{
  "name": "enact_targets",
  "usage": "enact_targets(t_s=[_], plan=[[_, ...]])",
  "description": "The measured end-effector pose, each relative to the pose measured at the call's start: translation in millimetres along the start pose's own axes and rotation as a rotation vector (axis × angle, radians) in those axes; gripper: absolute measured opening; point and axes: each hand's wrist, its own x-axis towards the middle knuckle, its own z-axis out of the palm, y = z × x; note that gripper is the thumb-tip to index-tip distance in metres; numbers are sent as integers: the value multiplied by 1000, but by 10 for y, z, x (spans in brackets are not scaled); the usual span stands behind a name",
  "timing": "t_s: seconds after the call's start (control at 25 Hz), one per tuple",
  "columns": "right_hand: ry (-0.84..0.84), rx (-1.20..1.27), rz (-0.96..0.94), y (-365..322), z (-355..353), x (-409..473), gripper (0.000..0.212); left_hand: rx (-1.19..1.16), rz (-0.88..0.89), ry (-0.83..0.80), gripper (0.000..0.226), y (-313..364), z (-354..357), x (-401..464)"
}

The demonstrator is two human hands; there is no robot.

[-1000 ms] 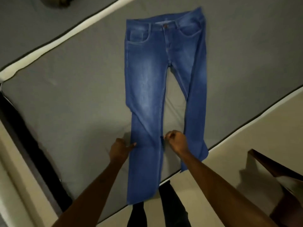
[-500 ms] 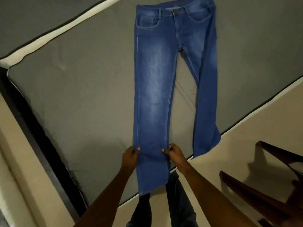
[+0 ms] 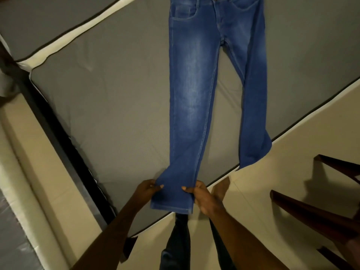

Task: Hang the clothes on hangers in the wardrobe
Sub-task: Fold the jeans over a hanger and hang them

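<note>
- Head view: left hand (image 3: 147, 190) and right hand (image 3: 202, 197) each pinch one side of a jeans (image 3: 191, 94) leg just above its hem, thumbs on top, fingers (image 3: 158, 186) curled under the cloth.
- Jeans lie flat, front up, on the mattress (image 3: 107, 104); waistband toward the far edge, held hem at the near edge, other leg overhanging that edge.
- Risk, as judged: lifting by one leg alone could let the heavy waistband drag and twist the pair; the loose leg may slip off.
- Denim: mid-blue, faded thighs, stiff weave, stitched hems. Mattress: grey quilted fabric, cream piping.
</note>
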Motion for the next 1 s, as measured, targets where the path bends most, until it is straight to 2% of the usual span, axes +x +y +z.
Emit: enact_targets(t_s=[0.08,0.16,0.28,0.36,0.48,0.56,0.72,0.84,0.92,1.0], plan=[[18,-338,109,101,117,73,35,131,-42,24,38,-179,-127,-70],[47,-631,193,113,75,76,29,271,-86,-32,31,-289,-55,-102],[24,-1029,174,90,-204,15,36,475,-117,-135,24,-300,288,-69],[73,-999,198,70,-396,-51,28,454,-124,-107,29,-236,521,-17],[109,-884,178,102,-565,-62,18,194,-137,145,43,-89,685,85],[98,-836,196,141,-586,-19,17,98,-128,240,39,5,682,142],[59,-830,209,185,-588,-14,7,378,-178,226,30,15,648,200],[38,-892,245,99,-749,-137,23,546,-284,282,32,23,800,43],[204,-986,177,-83,-955,-237,27,612,-262,470,39,145,974,-117],[558,-896,11,-373,-1347,-300,22,608,-67,552,34,389,1234,-116]])
